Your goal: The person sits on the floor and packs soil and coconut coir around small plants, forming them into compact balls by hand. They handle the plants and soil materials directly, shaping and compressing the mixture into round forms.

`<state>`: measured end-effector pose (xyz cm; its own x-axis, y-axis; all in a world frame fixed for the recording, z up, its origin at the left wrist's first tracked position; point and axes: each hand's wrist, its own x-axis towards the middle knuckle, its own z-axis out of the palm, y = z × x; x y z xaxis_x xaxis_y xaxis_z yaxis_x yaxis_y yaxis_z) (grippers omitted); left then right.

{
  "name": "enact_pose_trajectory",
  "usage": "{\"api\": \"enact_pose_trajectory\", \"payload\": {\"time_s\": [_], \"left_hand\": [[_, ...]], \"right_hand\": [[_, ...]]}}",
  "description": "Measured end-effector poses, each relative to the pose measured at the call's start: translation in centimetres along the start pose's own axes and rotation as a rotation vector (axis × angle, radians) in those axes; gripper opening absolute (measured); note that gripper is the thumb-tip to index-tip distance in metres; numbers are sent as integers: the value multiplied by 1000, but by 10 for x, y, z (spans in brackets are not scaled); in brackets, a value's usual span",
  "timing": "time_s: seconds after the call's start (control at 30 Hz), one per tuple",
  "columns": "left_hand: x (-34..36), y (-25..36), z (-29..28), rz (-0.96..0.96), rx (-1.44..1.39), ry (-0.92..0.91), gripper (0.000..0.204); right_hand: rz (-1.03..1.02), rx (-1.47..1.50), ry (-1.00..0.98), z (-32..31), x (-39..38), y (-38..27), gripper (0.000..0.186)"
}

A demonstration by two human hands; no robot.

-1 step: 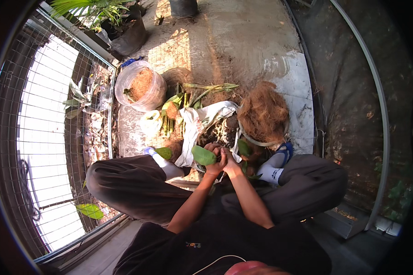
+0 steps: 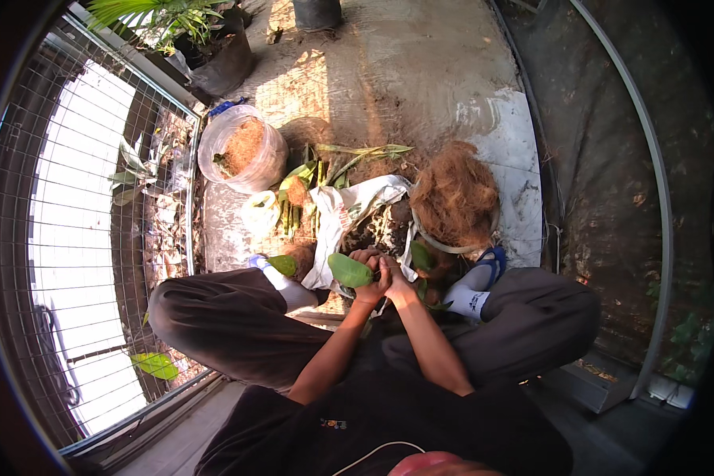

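Observation:
Both of my hands are closed together over the white sack [image 2: 337,214] of dark, soil-like material [image 2: 385,230]. My left hand [image 2: 370,279] grips a plant cutting with a broad green leaf [image 2: 349,270] sticking out to the left. My right hand [image 2: 397,279] is pressed against the left, its fingers wrapped round the same cutting; the stem is mostly hidden. More green leaves [image 2: 422,255] lie just right of my hands.
Brown coir fibre [image 2: 452,194] fills a tub at right. A clear bucket [image 2: 214,163] with fibre, cut green stalks [image 2: 293,216] and potted plants [image 2: 222,67] stand ahead on concrete [image 2: 420,71]. A wire-mesh panel [image 2: 95,357] runs left, a dark screen [image 2: 595,198] right.

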<state>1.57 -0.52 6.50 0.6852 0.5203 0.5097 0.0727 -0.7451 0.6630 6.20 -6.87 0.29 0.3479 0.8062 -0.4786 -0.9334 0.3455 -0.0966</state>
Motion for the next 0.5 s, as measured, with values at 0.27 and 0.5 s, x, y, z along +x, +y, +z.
{"api": "enact_pose_trajectory", "payload": {"time_s": [0.27, 0.5], "left_hand": [[7, -2, -5, -42, -33, -4, 9], [23, 0, -2, -424, -163, 96, 23]], "right_hand": [[-67, -380, 184, 21, 1, -17, 21], [-45, -270, 86, 17, 10, -34, 22]]}}
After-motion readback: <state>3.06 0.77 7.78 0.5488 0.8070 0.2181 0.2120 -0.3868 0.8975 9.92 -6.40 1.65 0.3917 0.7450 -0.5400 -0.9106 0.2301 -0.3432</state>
